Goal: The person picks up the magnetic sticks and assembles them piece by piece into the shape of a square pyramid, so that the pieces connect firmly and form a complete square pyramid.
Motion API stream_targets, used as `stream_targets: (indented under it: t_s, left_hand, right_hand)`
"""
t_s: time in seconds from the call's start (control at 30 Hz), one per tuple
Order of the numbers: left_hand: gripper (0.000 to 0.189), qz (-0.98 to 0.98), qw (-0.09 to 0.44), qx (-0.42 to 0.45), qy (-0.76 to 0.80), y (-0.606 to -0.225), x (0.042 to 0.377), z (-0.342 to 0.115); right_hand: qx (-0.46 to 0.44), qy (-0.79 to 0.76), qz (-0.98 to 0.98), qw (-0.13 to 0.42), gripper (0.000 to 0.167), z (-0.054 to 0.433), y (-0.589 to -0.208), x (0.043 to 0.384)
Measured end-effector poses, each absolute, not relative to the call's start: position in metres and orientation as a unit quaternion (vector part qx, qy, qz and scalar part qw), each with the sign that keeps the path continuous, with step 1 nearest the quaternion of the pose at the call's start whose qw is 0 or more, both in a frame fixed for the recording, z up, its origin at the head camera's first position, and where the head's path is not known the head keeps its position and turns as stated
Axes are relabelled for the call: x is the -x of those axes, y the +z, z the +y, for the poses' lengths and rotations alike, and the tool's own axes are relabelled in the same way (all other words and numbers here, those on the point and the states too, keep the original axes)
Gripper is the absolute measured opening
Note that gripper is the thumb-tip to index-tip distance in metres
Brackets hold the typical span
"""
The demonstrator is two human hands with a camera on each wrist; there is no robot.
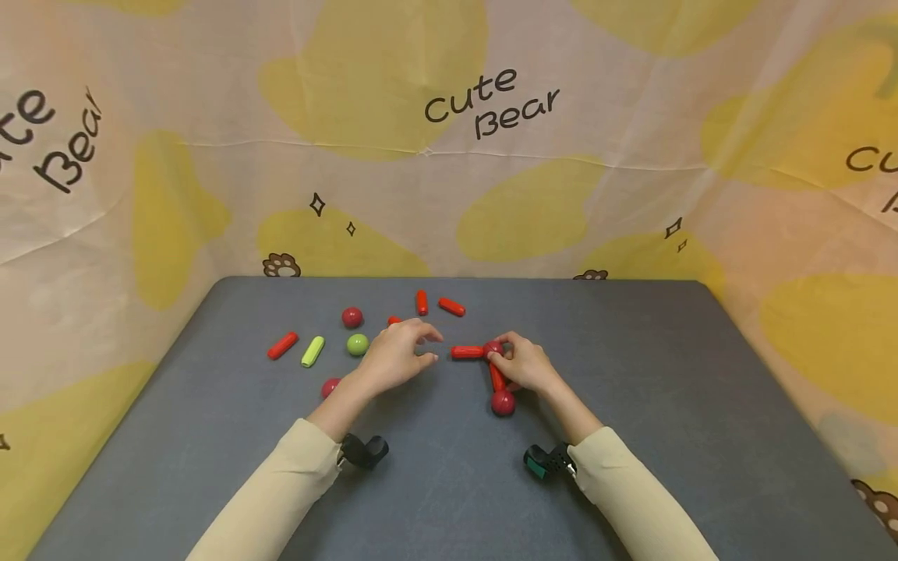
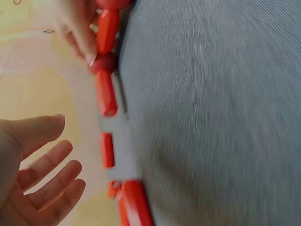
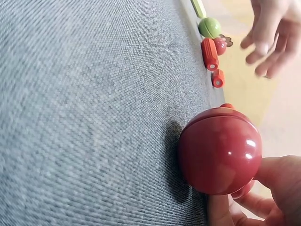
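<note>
The right hand (image 1: 525,363) pinches the far red ball (image 1: 493,348) between thumb and fingers at the table's (image 1: 449,483) middle. One red stick (image 1: 466,352) extends left from this ball; a second stick (image 1: 497,378) connects it to the near red ball (image 1: 502,403). The left hand (image 1: 396,354), fingers relaxed and parted, holds nothing, between the first stick and a green ball (image 1: 358,344).

The head view is evenly lit, the left wrist view blurred. Lower right in the right wrist view, glare spots the red ball (image 3: 218,155), shadowing the desk (image 3: 94,122).
</note>
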State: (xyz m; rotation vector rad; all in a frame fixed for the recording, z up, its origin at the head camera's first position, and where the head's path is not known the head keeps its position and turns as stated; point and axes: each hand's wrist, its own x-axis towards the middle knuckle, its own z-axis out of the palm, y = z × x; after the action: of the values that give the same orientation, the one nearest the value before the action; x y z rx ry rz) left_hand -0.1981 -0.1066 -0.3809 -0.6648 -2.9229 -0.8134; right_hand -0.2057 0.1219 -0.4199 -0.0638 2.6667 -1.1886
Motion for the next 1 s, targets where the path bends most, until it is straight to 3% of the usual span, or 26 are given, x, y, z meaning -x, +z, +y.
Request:
stream_targets:
  t_s: [0.53, 1.0]
  left_hand:
    - [0.026, -0.939, 0.065, 0.183, -0.283, -0.363, 0.168, -0.185]
    - [0.033, -0.943, 0.037, 0.151, -0.294, -0.389, 0.156, -0.23]
  right_hand:
    - [0.016, -0.418, 0.901, 0.113, 0.036, 0.127, -0.42, 0.203]
    - [0.009, -0.419, 0.9, 0.116, 0.038, 0.128, -0.421, 0.203]
